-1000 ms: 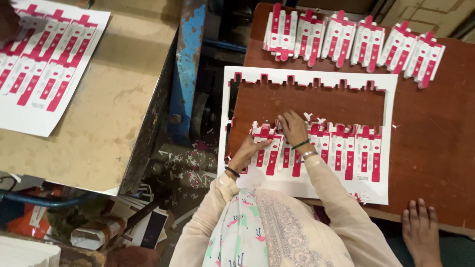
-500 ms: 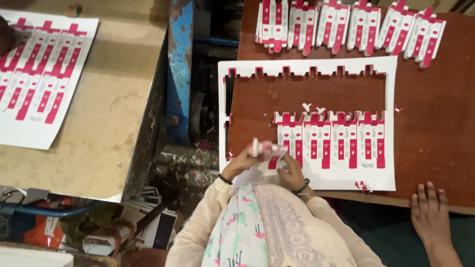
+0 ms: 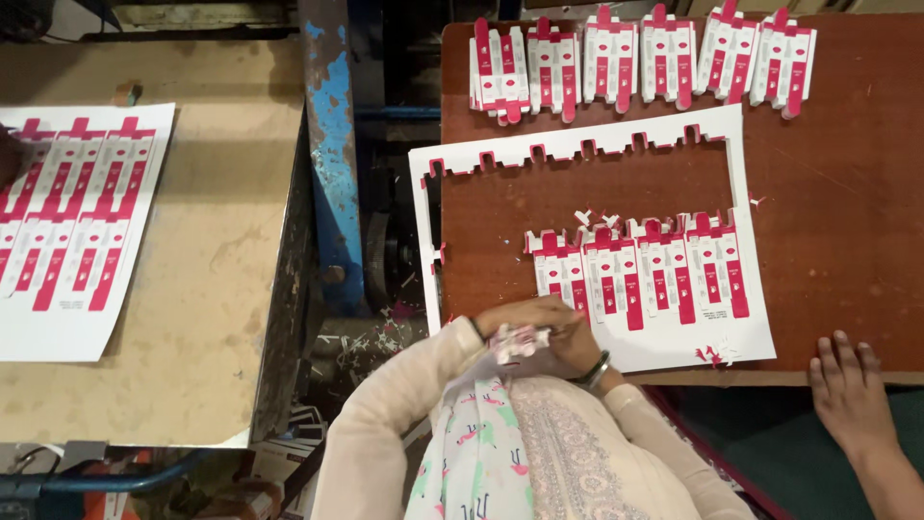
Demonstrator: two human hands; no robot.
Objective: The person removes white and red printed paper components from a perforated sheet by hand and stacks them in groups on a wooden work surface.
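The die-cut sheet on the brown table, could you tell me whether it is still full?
Partly emptied: the die-cut sheet has a bare window above; four carton blanks remain.

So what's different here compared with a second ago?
Both hands, left hand and right hand, have come off the die-cut sheet and pulled in toward the body, taking one punched-out carton blank with them; four blanks remain in the bottom row, where there were more. The stacks along the far edge, the printed sheet at left and the other person's hand stayed put.
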